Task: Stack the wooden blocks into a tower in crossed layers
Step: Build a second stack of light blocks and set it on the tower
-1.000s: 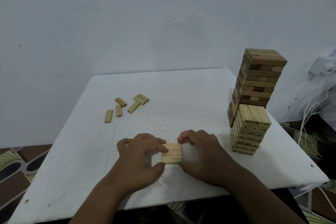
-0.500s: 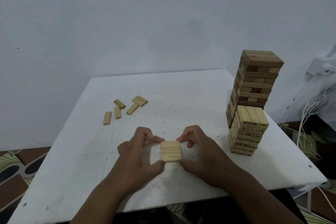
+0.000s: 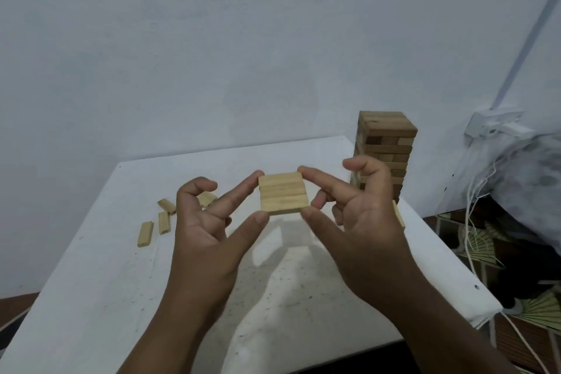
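Observation:
Three pale wooden blocks pressed side by side form a flat layer held in the air above the white table. My left hand pinches its left edge between thumb and forefinger. My right hand pinches its right edge the same way. A tall darker block tower stands at the table's right side, partly behind my right hand. The shorter pale tower in front of it is almost wholly hidden by that hand. Several loose blocks lie on the table to the left.
A blank wall rises behind the table. White cables and a wall socket hang at the right, beyond the table edge. A patterned floor shows at the right of the table.
Both hands have lifted the three-block layer off the table and raised it. The camera has tilted up, so the towers sit lower in view.

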`<state>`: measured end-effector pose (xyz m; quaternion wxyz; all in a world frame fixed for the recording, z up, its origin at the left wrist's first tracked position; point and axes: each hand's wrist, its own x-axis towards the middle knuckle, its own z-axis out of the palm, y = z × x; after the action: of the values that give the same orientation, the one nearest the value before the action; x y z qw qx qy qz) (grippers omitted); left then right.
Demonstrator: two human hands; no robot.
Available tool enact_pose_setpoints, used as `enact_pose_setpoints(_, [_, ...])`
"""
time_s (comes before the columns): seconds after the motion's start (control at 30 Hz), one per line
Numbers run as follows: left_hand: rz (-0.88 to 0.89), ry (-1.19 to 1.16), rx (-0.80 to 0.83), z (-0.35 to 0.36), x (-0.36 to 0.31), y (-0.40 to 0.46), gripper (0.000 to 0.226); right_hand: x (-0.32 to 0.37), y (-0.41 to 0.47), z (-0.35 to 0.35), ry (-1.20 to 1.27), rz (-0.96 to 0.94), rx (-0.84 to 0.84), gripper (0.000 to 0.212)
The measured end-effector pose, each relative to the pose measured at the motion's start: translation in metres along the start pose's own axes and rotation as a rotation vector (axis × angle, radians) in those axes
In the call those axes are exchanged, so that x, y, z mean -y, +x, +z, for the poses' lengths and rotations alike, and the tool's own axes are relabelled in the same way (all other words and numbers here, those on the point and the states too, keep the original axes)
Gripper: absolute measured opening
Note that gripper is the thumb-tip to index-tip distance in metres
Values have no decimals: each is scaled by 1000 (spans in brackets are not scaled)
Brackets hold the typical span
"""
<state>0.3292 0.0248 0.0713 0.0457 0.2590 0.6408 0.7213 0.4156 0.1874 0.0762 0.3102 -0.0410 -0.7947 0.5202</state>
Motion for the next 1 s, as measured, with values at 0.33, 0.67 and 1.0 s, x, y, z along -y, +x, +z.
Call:
enact_pose_setpoints(0.33, [-19,25,96,84,-11,12,43,-6,-1,-84,-26,6,-125,58])
enact_pose_setpoints(0.67, [-189,161,171,119,15,15,57,-42,-14,-108,-396,104,-189,49])
enact_pose_setpoints(1.0, [-216,218,137,119,36,13,51,-60,-17,-106,-333,163,-110,58])
